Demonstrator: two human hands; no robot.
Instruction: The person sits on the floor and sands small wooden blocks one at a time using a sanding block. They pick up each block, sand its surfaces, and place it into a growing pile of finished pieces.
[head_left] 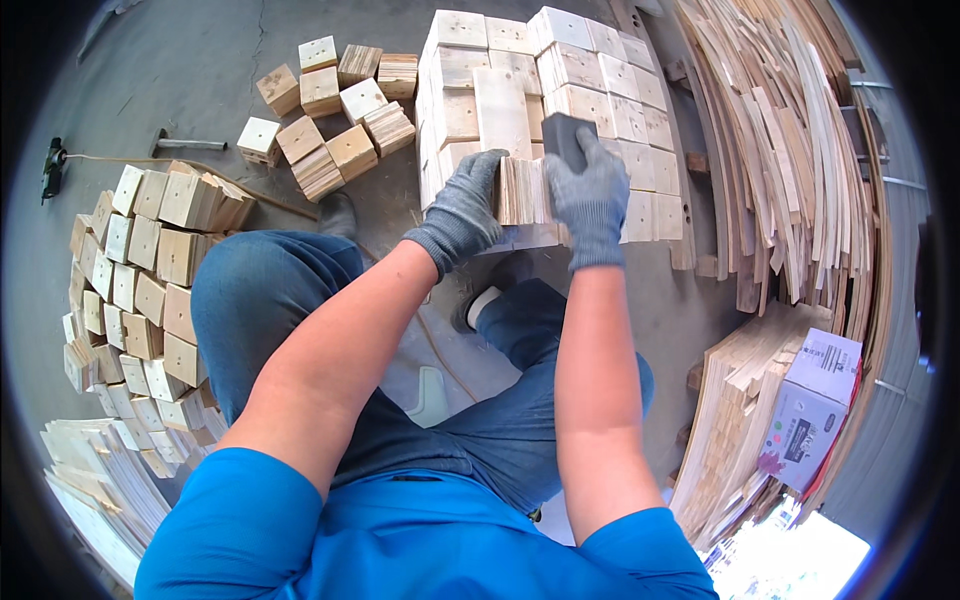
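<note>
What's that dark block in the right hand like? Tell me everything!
The dark grey block looks box-shaped, with flat faces and straight edges. The gloved right hand holds it, hiding part of it. It looks slightly tilted in front of the stacked wooden blocks; whether it touches them, or what it's made of, I can't tell.

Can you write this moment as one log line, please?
left hand: gloved, against layered wood | right hand: gloved, holding dark block | ahead: pale wooden block stack

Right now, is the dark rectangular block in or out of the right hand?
In: the gloved right hand grips the dark rectangular block, its fingers across the block's right side.
</note>
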